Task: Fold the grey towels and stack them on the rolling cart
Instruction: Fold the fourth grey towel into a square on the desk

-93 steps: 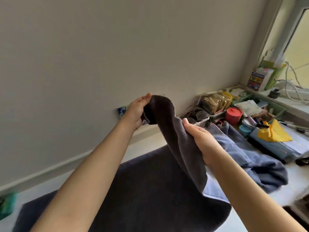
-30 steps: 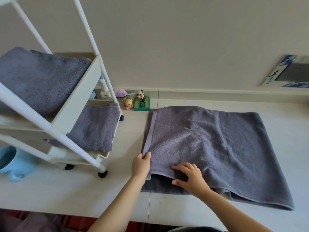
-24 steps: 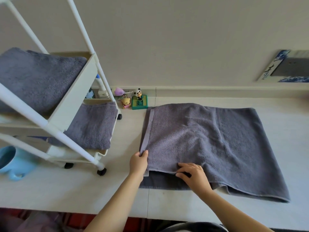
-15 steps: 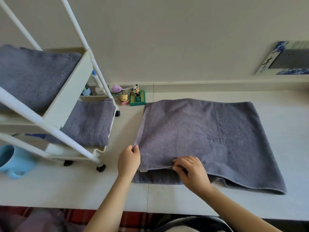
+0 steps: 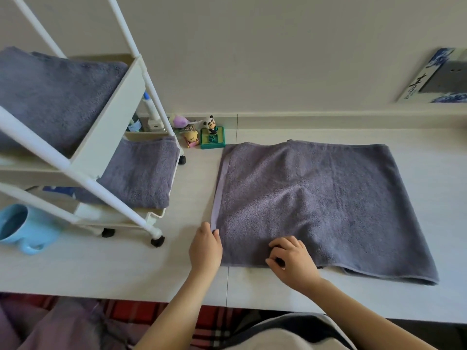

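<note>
White tabletop: both hands pinch grey towel's near edge.

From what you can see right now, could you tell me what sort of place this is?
Probably a home, perhaps a bedroom or laundry corner: a white rolling cart holding folded grey towels, small toy figurines against the wall, and a blue mug on the pale surface.

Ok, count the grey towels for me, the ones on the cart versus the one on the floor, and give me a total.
Folded grey towels on the rolling cart: 2, upper shelf and lower shelf
Grey towel on the floor, gripped by both hands: 1
Total: 3
</note>
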